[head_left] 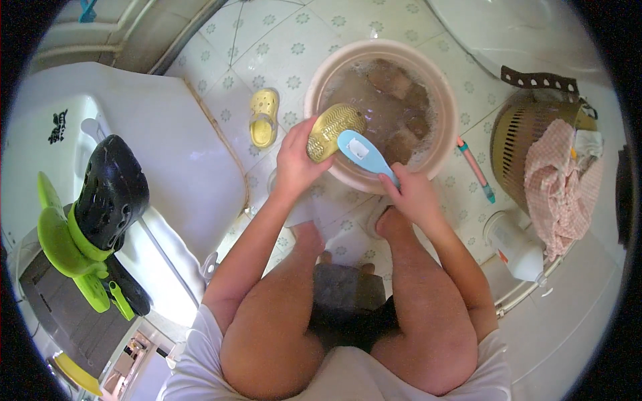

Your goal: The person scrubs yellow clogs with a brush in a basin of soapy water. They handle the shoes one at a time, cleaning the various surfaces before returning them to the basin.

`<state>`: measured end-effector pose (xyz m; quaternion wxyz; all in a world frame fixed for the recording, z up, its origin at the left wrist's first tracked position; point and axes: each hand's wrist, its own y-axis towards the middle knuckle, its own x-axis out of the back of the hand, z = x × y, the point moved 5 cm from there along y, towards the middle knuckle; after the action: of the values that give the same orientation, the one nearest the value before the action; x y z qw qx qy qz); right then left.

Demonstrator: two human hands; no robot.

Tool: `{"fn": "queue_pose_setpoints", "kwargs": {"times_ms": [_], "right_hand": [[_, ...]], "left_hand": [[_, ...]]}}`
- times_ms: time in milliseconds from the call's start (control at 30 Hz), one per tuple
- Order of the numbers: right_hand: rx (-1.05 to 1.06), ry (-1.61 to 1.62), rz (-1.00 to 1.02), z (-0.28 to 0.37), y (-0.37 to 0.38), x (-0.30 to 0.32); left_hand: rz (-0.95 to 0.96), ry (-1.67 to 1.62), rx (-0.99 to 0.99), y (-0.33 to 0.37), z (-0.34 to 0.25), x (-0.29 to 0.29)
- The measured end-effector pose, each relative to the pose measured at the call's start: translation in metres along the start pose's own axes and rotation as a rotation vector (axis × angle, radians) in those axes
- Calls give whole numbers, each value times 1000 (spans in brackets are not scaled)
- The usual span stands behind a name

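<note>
Over the near left rim of a pale pink basin (315, 87), my left hand (297, 157) grips a yellow clog (338, 125) with its patterned sole turned up. My right hand (411, 194) is closed round the handle of a light blue scrubbing brush (364, 152). The brush's head lies against or just over the clog's sole; its bristles face down and are hidden. Murky, foamy water (348, 83) fills the basin, with brown shapes (398, 87) in it that I cannot make out. A second yellow clog (263, 119) rests on the tiles left of the basin.
A slatted basket (508, 147) with a pink checked cloth (555, 180) stands at the right. Near it are a pink-and-teal stick (476, 170) and a white bottle (515, 247). Black and green clogs (110, 194) sit at the left, beside a white fixture (174, 140).
</note>
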<state>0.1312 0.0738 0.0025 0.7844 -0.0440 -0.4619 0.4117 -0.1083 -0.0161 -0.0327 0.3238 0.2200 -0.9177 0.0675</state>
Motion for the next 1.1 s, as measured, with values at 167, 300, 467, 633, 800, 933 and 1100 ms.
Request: {"fn": "queue_pose_setpoints", "kwargs": {"times_ms": [167,300,467,633,800,933,1100], "right_hand": [[25,-34,-54,39,60,-2],[49,-48,-57,37,63,-6],[18,-29,9,15,6,-8],[-19,-61,24,51,54,-8],[6,15,58,33,31,-15],[115,-9,6,24,8,-11],[13,-151,18,53,68,-18]], "left_hand": [[-17,18,-3,-1,7,-7],[-13,-29,74,-2,10,-7],[-33,-40,51,-4,10,-6],[-91,-8,19,-8,16,-10],[-56,13,66,-9,9,-5],[-32,-11,68,-8,6,-6],[-95,-2,38,-8,19,-15]]}}
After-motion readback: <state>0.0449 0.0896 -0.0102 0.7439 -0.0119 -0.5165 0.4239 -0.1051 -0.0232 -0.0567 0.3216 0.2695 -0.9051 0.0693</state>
